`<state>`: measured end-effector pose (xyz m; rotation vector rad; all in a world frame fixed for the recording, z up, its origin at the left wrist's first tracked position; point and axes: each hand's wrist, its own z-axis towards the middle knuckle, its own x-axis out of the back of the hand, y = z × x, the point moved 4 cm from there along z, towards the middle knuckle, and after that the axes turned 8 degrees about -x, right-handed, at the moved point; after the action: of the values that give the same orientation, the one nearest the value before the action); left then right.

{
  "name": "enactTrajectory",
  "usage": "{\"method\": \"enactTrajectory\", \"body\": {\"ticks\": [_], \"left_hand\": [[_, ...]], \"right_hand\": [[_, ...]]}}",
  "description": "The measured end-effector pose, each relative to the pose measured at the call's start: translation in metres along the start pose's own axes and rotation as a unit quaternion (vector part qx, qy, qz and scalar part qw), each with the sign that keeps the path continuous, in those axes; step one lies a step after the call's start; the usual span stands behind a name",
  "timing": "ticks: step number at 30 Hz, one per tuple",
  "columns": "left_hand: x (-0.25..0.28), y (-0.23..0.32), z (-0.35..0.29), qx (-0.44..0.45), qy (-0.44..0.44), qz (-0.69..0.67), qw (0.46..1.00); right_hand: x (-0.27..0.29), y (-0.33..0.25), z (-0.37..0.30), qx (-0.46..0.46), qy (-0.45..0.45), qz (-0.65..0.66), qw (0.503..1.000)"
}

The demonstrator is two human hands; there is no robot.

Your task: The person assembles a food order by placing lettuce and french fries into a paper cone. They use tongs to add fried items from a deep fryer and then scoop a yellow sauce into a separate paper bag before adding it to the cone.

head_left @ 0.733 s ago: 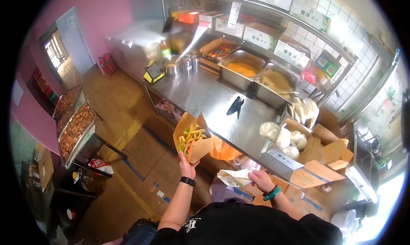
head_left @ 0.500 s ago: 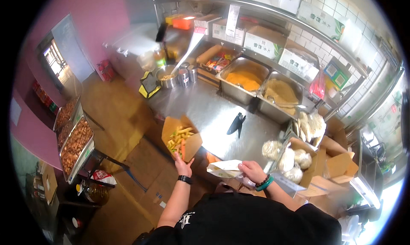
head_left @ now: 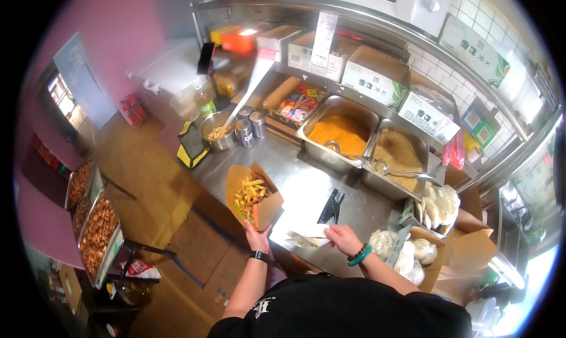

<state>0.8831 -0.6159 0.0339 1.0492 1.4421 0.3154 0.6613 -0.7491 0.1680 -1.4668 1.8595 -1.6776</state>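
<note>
My left hand point(head_left: 257, 238) grips the near end of an open brown cardboard food box point(head_left: 270, 208). Inside it lie French fries point(head_left: 250, 190), a strip of something orange, some green leaf and brown pieces. The box hangs tilted over the counter's left front edge. To its right, my right hand point(head_left: 344, 240) is closed on the edge of a white paper pouch point(head_left: 306, 235); whether anything is inside cannot be seen. A black clip-like tool point(head_left: 333, 206) lies on the steel counter just beyond the pouch.
Steel pans of orange powder point(head_left: 339, 130) and tan powder point(head_left: 401, 152) hold ladles. Nearby are a pot of peanuts point(head_left: 219, 131), cans point(head_left: 244, 133), flatbreads point(head_left: 437, 203) and a carton of wrapped buns point(head_left: 425, 252). Trays of brown food point(head_left: 100, 238) stand at left. A rail point(head_left: 377, 15) runs overhead.
The view has shifted, so the counter sits lower in it. Both hands, with the box and the pouch, are farther forward over the counter. Each hand keeps its hold.
</note>
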Motion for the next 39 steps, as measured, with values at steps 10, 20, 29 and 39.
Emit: {"method": "enactTrajectory", "body": {"ticks": [10,20,29,39], "left_hand": [[-0.016,0.000,0.103,-0.088,-0.252,0.336,0.903],[-0.074,0.060,0.049,-0.093,-0.617,0.420,0.659],[-0.101,0.001,0.047,0.230,-0.571,0.168,0.770],[-0.152,-0.009,0.016,0.350,-0.541,0.002,0.765]], "right_hand": [[0.008,-0.026,0.038,-0.078,0.103,0.049,0.990],[0.003,-0.065,0.047,-0.117,0.141,0.166,0.969],[0.014,-0.077,0.040,-0.063,0.148,0.350,0.923],[0.004,-0.088,0.021,0.058,0.124,0.536,0.833]]}}
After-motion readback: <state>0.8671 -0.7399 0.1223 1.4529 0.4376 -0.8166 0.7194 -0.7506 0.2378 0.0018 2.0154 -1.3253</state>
